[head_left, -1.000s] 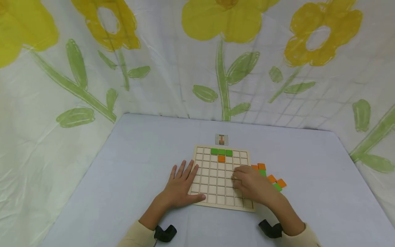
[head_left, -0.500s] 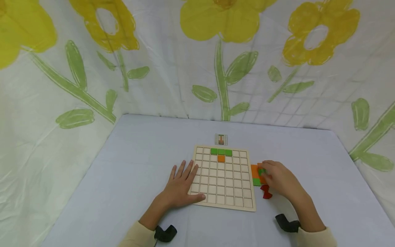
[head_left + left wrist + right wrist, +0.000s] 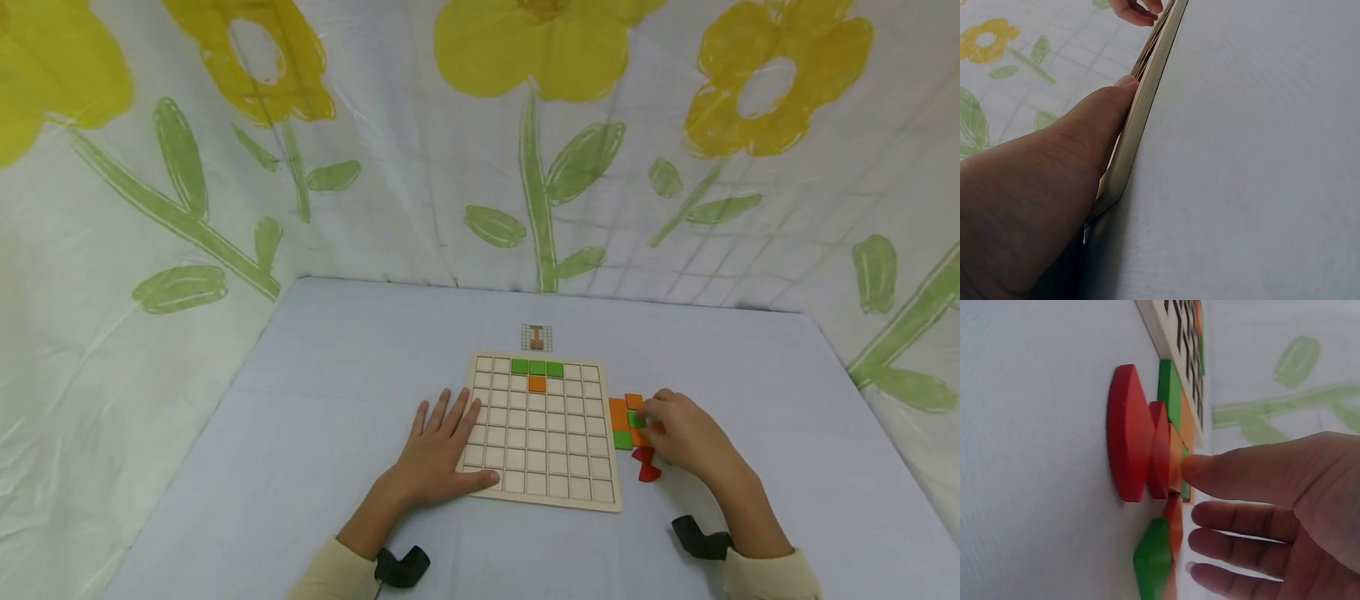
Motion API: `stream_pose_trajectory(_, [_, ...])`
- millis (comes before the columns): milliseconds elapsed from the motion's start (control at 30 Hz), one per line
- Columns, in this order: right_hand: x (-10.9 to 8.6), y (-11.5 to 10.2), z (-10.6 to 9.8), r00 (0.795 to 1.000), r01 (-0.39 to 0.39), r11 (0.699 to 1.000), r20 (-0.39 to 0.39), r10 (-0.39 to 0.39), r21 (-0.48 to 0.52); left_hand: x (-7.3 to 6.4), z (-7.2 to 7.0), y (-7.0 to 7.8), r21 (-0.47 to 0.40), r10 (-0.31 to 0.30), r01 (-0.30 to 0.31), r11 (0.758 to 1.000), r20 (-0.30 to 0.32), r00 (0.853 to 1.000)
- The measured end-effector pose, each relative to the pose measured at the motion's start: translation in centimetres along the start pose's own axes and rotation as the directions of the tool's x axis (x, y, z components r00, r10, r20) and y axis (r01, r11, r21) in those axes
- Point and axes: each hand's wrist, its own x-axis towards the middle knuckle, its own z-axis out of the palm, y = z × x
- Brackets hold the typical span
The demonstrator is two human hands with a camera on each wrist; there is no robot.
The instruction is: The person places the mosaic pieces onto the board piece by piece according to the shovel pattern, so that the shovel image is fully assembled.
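Note:
A pale wooden grid board point(image 3: 517, 437) lies on the table, with green squares point(image 3: 537, 367) in its top row and an orange square point(image 3: 537, 384) below them. My left hand point(image 3: 435, 462) rests spread over the board's left edge, its thumb point(image 3: 1100, 106) along the front edge in the left wrist view. To the right of the board, my right hand point(image 3: 686, 429) pinches the edge of a green square tile point(image 3: 636, 419) between thumb point(image 3: 1210, 472) and index finger. Its other fingers are loosely extended in the right wrist view. The index fingertip is mostly hidden there.
Orange tiles point(image 3: 618, 412) and another green tile point(image 3: 622, 440) lie against the board's right edge. Two red curved pieces point(image 3: 647, 465) sit just in front of them. A small pattern card point(image 3: 536, 337) lies behind the board. A flower-painted sheet point(image 3: 420, 167) hangs beyond the table.
My right hand has moved right, off the board to the tiles beside it, uncovering the red pieces. Its fingers have drawn to the green tile's right edge. My left hand has stayed put.

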Motion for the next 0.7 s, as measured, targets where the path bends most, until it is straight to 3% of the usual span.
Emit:
stream_pose_trajectory(233, [-0.1, -0.3, -0.3, 0.99, -0.068, 0.997, 0.124, 0.063, 0.033, -0.1, -0.1, 0.1, -0.008, -0.002, 0.002, 1.0, -0.003, 1.0])
stream_pose_trajectory(700, [-0.3, -1.3, -0.1, 0.993, -0.049, 0.999, 0.107, 0.049, -0.005, -0.1, 0.2, -0.1, 0.007, -0.001, 0.001, 1.0, -0.001, 1.0])
